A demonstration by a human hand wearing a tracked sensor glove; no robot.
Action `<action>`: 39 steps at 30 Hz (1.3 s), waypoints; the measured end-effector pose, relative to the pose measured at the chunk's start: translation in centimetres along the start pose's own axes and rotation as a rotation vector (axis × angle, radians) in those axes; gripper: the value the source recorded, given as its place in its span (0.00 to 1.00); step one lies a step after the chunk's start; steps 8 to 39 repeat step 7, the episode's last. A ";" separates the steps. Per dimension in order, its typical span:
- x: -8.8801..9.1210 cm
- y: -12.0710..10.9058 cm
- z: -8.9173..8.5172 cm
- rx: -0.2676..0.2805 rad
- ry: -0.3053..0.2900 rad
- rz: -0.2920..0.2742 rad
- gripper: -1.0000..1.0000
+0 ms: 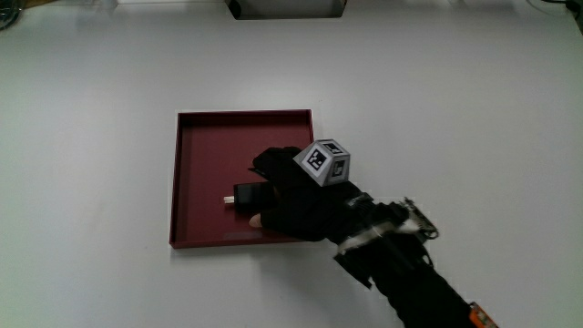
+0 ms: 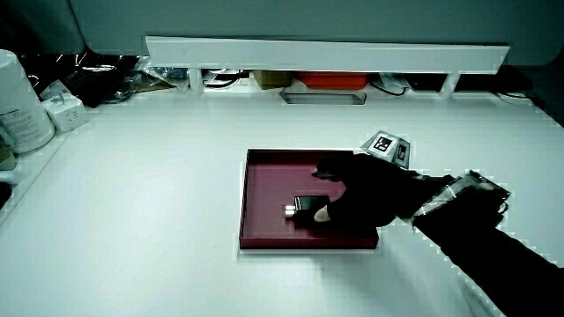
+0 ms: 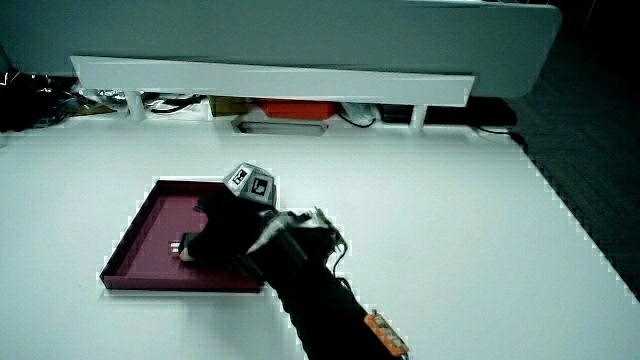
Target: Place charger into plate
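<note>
A dark red square plate (image 1: 196,182) lies on the white table, seen also in both side views (image 2: 264,189) (image 3: 140,240). A small black charger (image 1: 244,195) with a pale plug end lies flat on the plate's floor (image 2: 304,207) (image 3: 186,246). The hand (image 1: 301,196) in its black glove reaches in over the plate's edge nearer the person, with the patterned cube (image 1: 324,162) on its back. Its fingers are spread on either side of the charger with a gap to it. The charger's end under the palm is hidden.
A low white partition (image 2: 326,55) runs along the table's edge farthest from the person, with an orange item (image 2: 330,81) and cables under it. A white container (image 2: 19,106) and a white adapter (image 2: 63,113) stand at a table corner near the partition.
</note>
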 end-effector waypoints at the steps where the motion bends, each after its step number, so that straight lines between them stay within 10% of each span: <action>1: -0.5 -0.7 0.5 -0.004 -0.005 0.001 0.15; 7: -1.9 -4.9 2.5 -0.051 0.057 -0.021 0.00; 39: -1.9 -4.9 2.5 -0.051 0.057 -0.021 0.00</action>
